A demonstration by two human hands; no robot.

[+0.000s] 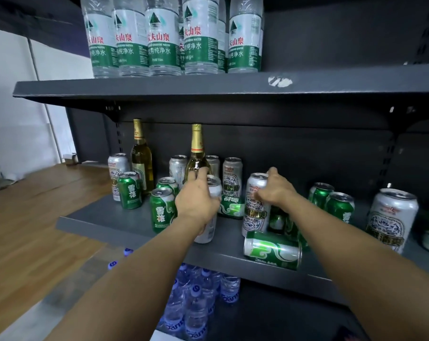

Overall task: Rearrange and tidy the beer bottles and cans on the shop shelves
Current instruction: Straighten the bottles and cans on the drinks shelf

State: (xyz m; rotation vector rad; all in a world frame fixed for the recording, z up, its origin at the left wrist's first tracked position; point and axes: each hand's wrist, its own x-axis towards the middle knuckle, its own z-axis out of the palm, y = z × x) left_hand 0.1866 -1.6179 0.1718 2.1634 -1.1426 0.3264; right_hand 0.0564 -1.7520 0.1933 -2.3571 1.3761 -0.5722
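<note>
Beer cans and bottles stand scattered on dark metal middle shelf (134, 225) | left hand (196, 200) wrapped round tall silver can (209, 217) | right hand (273, 189) gripping white-patterned tall can (254, 212) | risk: toppled green can (272, 249) at shelf edge could be knocked off by a forearm.

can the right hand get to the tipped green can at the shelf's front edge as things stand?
Probably yes. The tipped can lies alone at the shelf front, just below the right hand, with nothing over it; but that hand grips a silver can.
</note>
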